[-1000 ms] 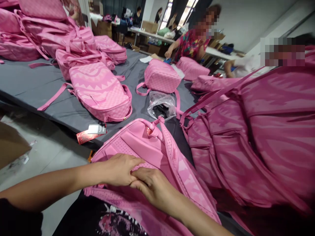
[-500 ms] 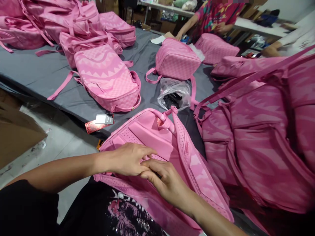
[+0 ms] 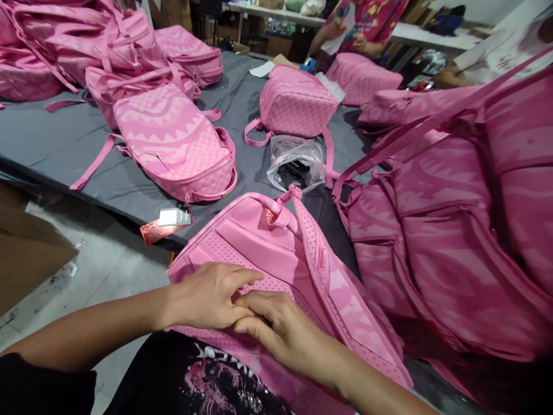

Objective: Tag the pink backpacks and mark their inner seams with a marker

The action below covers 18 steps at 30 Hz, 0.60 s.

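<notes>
At the near edge of the worktop (image 3: 38, 141), a pink bag (image 3: 254, 242) is set close before the person's black clothing (image 3: 151, 369), its padded back turned up. Over this back the two hands are brought together. The left hand (image 3: 207, 294) is held palm down, its fingers (image 3: 247, 278) loosely bent and slightly parted. By the right hand (image 3: 285, 323), thumb and fingers are curled against the left thumb; whether anything is pinched between the hands cannot be made out, since the grip is hidden. A strap (image 3: 345, 294) is stretched along the bag's right side. Just beyond the bag's top, a clear pouch (image 3: 298, 147) is laid, with dark items (image 3: 296, 173) seen inside. To the left, a backpack (image 3: 173, 144) is laid flat, and a white tag (image 3: 175, 217) is hung from it at the worktop's edge. Farther off, a paper (image 3: 341, 31) is held by a co-worker.
</notes>
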Each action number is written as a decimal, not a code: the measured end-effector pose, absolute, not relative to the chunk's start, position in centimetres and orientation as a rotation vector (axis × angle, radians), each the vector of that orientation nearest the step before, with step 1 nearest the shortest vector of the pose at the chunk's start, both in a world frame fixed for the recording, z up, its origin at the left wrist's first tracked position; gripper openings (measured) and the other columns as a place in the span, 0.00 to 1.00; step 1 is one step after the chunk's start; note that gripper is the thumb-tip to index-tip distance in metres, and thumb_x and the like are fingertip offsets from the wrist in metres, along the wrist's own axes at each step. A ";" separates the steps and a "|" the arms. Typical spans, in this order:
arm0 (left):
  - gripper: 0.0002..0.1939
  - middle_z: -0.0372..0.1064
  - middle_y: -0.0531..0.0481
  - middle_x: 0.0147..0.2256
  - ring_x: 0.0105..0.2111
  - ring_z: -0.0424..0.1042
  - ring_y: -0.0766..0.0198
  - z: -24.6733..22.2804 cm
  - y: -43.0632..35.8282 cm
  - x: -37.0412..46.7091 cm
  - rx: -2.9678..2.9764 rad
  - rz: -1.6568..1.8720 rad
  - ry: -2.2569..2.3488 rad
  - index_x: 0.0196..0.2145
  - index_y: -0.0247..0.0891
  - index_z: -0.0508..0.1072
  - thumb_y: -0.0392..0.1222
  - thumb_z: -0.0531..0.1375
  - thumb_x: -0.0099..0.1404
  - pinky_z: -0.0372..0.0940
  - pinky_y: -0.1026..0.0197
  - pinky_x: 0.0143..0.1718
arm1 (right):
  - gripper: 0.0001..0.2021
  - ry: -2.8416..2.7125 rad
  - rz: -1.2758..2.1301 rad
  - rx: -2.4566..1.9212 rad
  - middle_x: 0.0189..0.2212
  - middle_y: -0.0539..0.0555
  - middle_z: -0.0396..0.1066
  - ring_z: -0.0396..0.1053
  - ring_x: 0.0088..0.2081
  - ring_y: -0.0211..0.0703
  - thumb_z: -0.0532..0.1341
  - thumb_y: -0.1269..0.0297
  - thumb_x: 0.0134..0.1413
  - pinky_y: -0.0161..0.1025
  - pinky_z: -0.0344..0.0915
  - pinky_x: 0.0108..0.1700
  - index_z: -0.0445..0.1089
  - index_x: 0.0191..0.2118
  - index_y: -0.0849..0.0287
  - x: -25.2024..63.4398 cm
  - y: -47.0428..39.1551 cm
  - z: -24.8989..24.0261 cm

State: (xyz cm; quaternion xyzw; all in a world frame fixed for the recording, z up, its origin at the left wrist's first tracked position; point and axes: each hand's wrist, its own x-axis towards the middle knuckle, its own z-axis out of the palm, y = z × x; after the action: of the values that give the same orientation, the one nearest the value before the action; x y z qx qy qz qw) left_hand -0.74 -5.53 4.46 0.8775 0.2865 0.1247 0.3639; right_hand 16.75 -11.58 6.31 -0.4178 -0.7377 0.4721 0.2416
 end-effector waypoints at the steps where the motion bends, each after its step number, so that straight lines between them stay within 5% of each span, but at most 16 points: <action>1: 0.25 0.77 0.44 0.43 0.41 0.76 0.55 4.3 -5.4 -0.7 2.276 0.351 0.740 0.54 0.36 0.69 0.41 0.61 0.59 0.71 0.55 0.41 | 0.15 -2.007 1.254 -1.139 0.23 0.47 0.64 0.59 0.26 0.32 0.55 0.62 0.66 0.32 0.56 0.30 0.66 0.27 0.61 16.7 -11.6 6.2; 9: 0.22 0.75 0.46 0.44 0.42 0.75 0.59 3.0 -4.1 -2.0 2.559 0.608 0.506 0.54 0.38 0.67 0.48 0.61 0.64 0.71 0.56 0.44 | 0.06 -2.118 1.406 -1.356 0.24 0.47 0.72 0.66 0.24 0.33 0.61 0.70 0.59 0.32 0.59 0.27 0.73 0.31 0.60 19.1 -10.6 5.8; 13: 0.20 0.69 0.42 0.53 0.55 0.67 0.55 3.2 -1.0 -3.2 2.487 1.016 1.047 0.55 0.38 0.67 0.41 0.59 0.66 0.63 0.48 0.57 | 0.11 -1.877 0.748 -1.534 0.38 0.55 0.77 0.74 0.37 0.41 0.55 0.67 0.63 0.38 0.69 0.39 0.74 0.44 0.59 21.6 -7.8 5.7; 15: 0.26 0.62 0.40 0.59 0.61 0.59 0.51 3.0 0.6 -3.2 2.432 0.969 1.244 0.59 0.39 0.63 0.45 0.60 0.65 0.57 0.43 0.62 | 0.13 -1.891 0.465 -1.581 0.44 0.58 0.75 0.73 0.43 0.45 0.52 0.69 0.64 0.42 0.69 0.44 0.73 0.47 0.60 22.0 -6.1 5.1; 18: 0.42 0.48 0.38 0.67 0.66 0.51 0.49 2.1 1.8 -2.7 2.280 0.660 1.263 0.68 0.40 0.46 0.51 0.61 0.63 0.54 0.42 0.63 | 0.16 -2.160 0.401 -1.629 0.39 0.58 0.75 0.73 0.38 0.44 0.51 0.75 0.60 0.39 0.67 0.39 0.73 0.46 0.60 21.5 -5.0 4.0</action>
State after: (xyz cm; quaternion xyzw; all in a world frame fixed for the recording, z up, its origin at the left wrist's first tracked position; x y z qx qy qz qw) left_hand -2.74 1.75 2.06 0.8264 0.4578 0.2393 0.2242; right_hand 21.53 -5.00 3.97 -0.5834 -0.7735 0.1436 0.2017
